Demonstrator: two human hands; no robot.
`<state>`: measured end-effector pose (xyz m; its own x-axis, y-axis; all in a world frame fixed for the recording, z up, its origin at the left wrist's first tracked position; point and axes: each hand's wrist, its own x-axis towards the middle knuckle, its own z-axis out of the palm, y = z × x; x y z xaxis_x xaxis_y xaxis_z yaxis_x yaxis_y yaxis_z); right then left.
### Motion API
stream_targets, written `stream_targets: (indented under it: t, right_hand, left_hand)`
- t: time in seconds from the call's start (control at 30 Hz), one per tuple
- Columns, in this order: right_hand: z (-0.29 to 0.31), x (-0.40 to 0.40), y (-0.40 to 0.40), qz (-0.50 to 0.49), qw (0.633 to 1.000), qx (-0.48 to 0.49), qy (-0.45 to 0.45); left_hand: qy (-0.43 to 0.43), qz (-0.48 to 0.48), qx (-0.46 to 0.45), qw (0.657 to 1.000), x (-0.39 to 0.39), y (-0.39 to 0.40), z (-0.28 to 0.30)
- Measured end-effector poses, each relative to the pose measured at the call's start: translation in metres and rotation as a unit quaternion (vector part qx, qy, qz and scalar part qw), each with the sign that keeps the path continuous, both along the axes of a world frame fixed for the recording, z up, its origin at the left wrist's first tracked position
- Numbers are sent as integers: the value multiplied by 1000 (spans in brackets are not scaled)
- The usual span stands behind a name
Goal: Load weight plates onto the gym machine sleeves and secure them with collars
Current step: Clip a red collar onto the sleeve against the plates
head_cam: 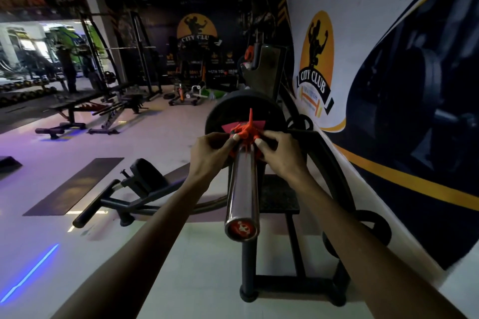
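A chrome sleeve (243, 189) points toward me, its red end cap near the middle of the view. A black weight plate (228, 109) sits at its far end. Against the plate, a red collar (246, 134) wraps the sleeve, its lever sticking up. My left hand (210, 150) grips the collar's left side with the fingertips. On the collar's right side my right hand (278, 153) pinches it. Both hands hide the collar's lower part.
The machine's black frame (334, 163) curves to the right beside a banner wall (388, 59). A black padded lever arm (116, 194) and a floor mat (75, 184) lie to the left. Benches and racks stand further back. A person stands far left.
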<state>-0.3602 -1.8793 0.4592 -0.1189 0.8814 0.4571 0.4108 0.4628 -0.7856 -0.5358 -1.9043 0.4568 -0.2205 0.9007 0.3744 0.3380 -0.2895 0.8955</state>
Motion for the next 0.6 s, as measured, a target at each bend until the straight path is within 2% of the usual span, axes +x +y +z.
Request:
stream_targets:
  t: [0.23,0.5,0.6]
  right_hand:
    - [-4,-6,33,-46,998,40,-20]
    - [-2,-2,31,6,999,-11,53]
    - [-4,-7,33,-3,995,-10,95]
  left_hand:
    - [5,29,-11,1000,14,26,20]
    - [50,113,-39,992,25,44,38]
    - [11,69,-49,996,13,49,37]
